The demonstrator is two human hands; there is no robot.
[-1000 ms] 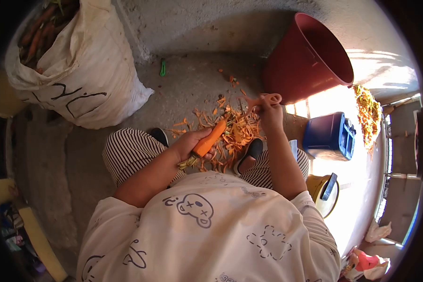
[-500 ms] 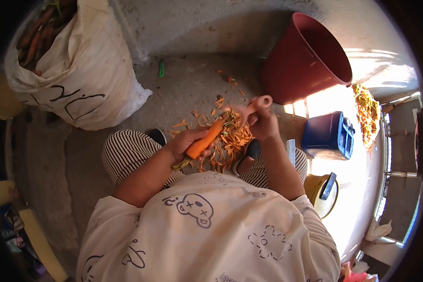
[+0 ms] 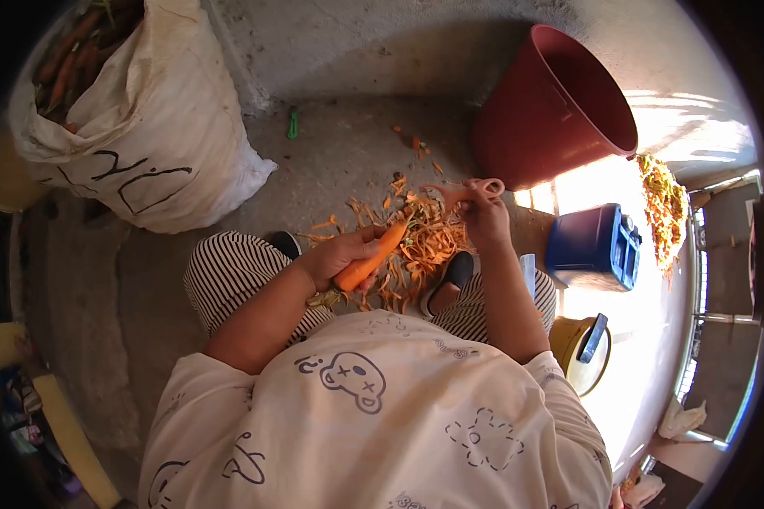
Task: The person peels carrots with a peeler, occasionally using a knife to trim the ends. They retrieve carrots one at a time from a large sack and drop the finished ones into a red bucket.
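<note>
My left hand (image 3: 341, 260) is wrapped round a bright orange carrot (image 3: 372, 260), whose tip points up and to the right. In my right hand (image 3: 486, 219) is a pink peeler (image 3: 464, 194), with its ring-shaped handle end up and its head reaching left. A gap separates the peeler from the carrot. Beneath both hands, a heap of orange carrot peelings (image 3: 431, 241) lies on the floor between my feet.
A white sack (image 3: 178, 110) of unpeeled carrots (image 3: 75, 64) stands at the upper left. Upper right is a dark red bucket (image 3: 522, 114), with a blue jerrycan (image 3: 582, 246) and a yellow container (image 3: 569, 339) below it. A green object (image 3: 293, 124) lies near the wall.
My right hand with the peeler has moved a little right, away from the carrot. The carrot has turned slightly in my left hand, which stays in nearly the same place.
</note>
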